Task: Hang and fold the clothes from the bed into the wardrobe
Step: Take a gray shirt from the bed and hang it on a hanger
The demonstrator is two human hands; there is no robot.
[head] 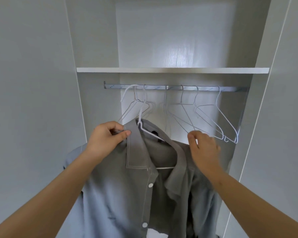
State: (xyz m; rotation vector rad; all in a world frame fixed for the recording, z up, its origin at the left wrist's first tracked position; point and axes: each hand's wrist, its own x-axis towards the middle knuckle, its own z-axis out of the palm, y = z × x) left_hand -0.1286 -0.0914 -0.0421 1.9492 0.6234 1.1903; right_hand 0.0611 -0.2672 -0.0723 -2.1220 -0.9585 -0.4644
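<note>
While the left hand pinches the collar of the grey shirt between thumb and fingers, the right hand curls over the shirt's other shoulder, too blurred to tell whether it grips cloth or merely touches it. The shirt sits on a white hanger held up inside the wardrobe. To my eye the step is settling it, so square both shoulders on the wire, then check that the hook sits fully over the rail, clear of the empty hangers beyond.
</note>
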